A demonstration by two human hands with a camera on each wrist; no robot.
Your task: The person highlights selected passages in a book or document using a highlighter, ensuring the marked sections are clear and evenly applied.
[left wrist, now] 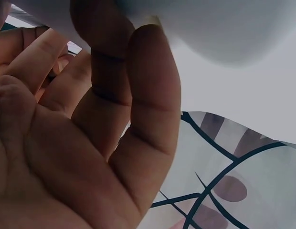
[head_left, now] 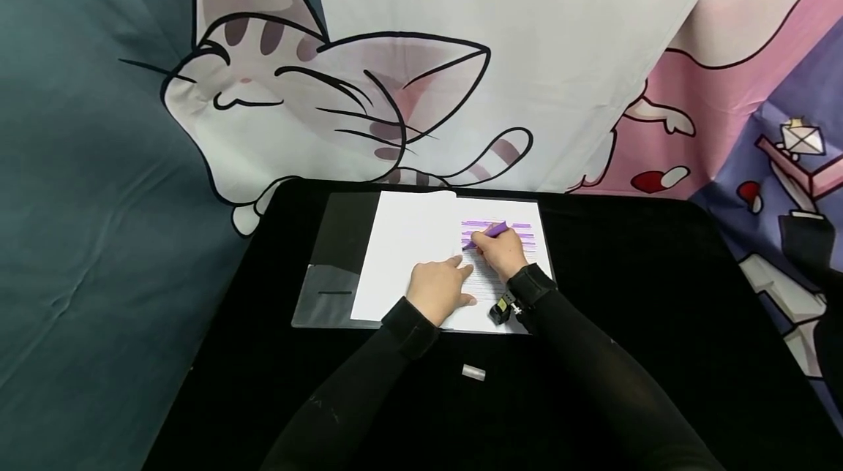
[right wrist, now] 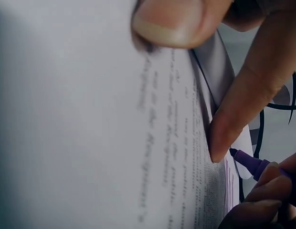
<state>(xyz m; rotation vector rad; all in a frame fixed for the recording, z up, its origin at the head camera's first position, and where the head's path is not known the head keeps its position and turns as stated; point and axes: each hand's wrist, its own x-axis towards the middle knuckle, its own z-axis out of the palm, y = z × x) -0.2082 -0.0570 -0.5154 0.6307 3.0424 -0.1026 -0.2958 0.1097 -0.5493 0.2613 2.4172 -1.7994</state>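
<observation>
In the head view, my right hand [head_left: 502, 253] pinches a purple highlighter [head_left: 497, 229] over the printed page [head_left: 484, 282], its tip at the left end of the text lines. Purple strokes run across the upper lines of that page. The right wrist view shows the highlighter's dark tip [right wrist: 234, 152] close to an outstretched finger [right wrist: 229, 129] of the other hand. My left hand [head_left: 436, 290] rests on the lower inner part of the page with fingers spread. Up close, the left wrist view shows its fingers [left wrist: 153, 95] against white paper [left wrist: 234, 71].
Left of the printed page lies a blank white page [head_left: 402, 244], both on a grey, see-through folder [head_left: 323, 310]. Toward the near side, a small silvery cylinder [head_left: 473, 372] lies on the black tabletop [head_left: 632, 266]. A cat-patterned cloth [head_left: 421, 112] hangs behind the table.
</observation>
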